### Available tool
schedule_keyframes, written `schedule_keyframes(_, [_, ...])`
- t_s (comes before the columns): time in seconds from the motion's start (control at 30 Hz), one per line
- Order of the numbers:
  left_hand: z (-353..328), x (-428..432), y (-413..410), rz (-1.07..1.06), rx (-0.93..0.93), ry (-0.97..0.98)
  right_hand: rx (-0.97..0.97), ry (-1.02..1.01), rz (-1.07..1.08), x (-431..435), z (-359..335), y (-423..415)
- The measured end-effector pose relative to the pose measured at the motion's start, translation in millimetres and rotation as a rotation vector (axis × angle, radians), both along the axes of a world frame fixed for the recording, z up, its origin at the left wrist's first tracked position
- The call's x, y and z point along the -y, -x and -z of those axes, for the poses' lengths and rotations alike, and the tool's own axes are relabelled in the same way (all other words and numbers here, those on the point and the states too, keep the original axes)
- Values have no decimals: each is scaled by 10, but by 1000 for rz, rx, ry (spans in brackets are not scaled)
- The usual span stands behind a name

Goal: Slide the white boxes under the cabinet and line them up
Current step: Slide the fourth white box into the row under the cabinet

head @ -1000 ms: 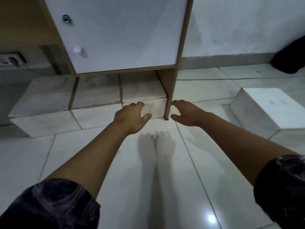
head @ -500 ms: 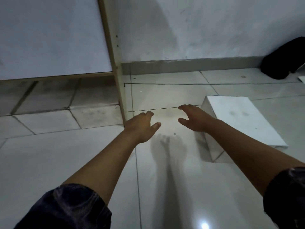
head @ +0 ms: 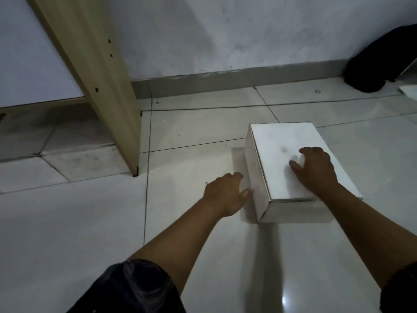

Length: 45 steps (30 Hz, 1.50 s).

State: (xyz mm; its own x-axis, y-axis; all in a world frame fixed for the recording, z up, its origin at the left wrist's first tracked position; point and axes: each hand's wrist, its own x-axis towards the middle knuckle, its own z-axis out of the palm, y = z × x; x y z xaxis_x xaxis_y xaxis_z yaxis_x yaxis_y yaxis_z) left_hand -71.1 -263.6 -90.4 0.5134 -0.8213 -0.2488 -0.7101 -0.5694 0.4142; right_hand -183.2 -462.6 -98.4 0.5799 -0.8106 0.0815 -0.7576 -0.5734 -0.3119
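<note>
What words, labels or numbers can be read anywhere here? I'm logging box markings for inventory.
None: no readable text shows in this view.
White box: top and sides blank apart from faint grey smudges.
Cabinet: only bare drill holes in its side panel.
Wall and floor tiles: no signs.

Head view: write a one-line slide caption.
Right hand on top of white box, left hand at its side, beside the cabinet.

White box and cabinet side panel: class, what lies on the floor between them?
In the head view, only bare tiled floor lies between the white box and the cabinet side panel.
</note>
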Motion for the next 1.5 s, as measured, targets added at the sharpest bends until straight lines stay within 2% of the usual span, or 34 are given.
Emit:
schedule_keyframes(0.1, [77,185,194,24,-49,8,-14,30,94,189,118,151])
schedule_keyframes(0.23, [138,343,406,-87,-95,22,-84,-121,241,291,193,259])
schedule_keyframes(0.4, [146,397,512,-217,-224,39,-37,-129,280,243,215,266])
schedule_keyframes(0.53, [168,371,438,-331,-209,41,-25,-124,295,83,208,241])
schedule_keyframes(0.87, [177,31,-25,-649,-230,93,-11,-109,127,-387,137,101])
schedule_keyframes(1.07, [142,-118,-210,-821,-357,313,-64,-107,37,-571,64,-46])
schedule_keyframes(1.17, [170,-131,-149,-856,-401,365,-95,-7,16,-483,10,-140])
schedule_keyframes(1.23, [225,-119,-85,-883,-420,399,-43,30,6,-352,18,-243])
schedule_keyframes(1.3, [280,-104,-16,-928,-473,430,17,37,-24,-216,47,-352])
schedule_keyframes(1.5, [437,6,72,-1039,-603,479,-1,27,-109,214,170,-683])
